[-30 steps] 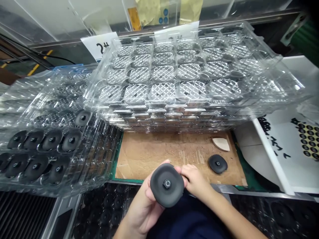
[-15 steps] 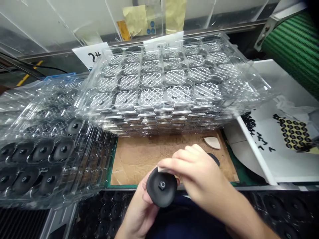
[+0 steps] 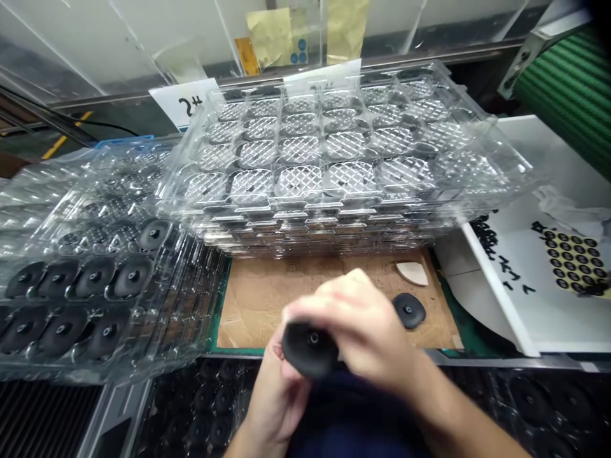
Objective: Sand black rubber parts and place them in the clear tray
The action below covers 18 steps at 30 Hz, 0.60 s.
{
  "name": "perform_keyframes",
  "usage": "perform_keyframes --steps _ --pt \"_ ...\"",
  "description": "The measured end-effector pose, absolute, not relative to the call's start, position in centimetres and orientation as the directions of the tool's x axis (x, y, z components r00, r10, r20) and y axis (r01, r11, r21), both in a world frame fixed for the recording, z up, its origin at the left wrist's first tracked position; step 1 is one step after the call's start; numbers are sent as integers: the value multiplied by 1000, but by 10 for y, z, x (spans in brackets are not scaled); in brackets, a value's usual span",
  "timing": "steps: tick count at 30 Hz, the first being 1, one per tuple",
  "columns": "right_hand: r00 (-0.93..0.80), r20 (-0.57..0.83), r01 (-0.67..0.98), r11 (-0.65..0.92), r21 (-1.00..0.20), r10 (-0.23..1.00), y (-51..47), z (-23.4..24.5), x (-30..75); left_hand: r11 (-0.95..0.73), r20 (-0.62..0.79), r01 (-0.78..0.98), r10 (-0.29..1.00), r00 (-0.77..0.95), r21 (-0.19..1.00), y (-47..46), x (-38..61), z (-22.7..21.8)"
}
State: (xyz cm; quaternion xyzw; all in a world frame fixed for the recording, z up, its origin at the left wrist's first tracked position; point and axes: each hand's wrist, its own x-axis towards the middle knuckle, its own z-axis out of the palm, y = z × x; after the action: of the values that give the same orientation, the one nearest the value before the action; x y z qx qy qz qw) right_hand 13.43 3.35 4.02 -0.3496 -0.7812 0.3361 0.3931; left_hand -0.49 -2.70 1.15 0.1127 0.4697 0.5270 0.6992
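Label (image 3: 187, 104) reading "2#" stands behind clear trays (image 3: 329, 159).

I see bright, even light from overhead, and it throws white glare off the clear tray stack (image 3: 334, 159) in the upper middle of the frame. My right hand (image 3: 367, 331) in the lower centre is smeared by motion blur, and so is the black pad (image 3: 305, 353) under it. The lower edge sits in deep shadow. Straight lines bow towards the left and right edges, and the corners look soft.
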Motion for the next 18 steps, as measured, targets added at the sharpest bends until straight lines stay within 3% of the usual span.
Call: perform_keyframes --steps 3,5,8,11,14,18 --pt "-331 42 390 177 -904 943 47 0 141 311 -442 -728 897 12 611 -30 -14 13" --pt "-345 -55 403 95 -910 937 47 -34 139 278 -406 -765 914 24 580 -32 -19 13" --pt "-364 -92 404 67 -912 927 35 -77 124 279 -403 -804 914 53 525 -34 -24 10" --pt "-263 -110 426 13 -905 959 23 -95 111 312 -412 -838 904 117 448 -35 -23 9" --pt "-182 -107 412 -23 -911 977 21 -84 112 341 -363 -858 910 200 383 -34 -22 12" --pt "-211 -93 352 -13 -936 973 23 -58 123 383 -365 -851 897 250 358 -30 -22 20"
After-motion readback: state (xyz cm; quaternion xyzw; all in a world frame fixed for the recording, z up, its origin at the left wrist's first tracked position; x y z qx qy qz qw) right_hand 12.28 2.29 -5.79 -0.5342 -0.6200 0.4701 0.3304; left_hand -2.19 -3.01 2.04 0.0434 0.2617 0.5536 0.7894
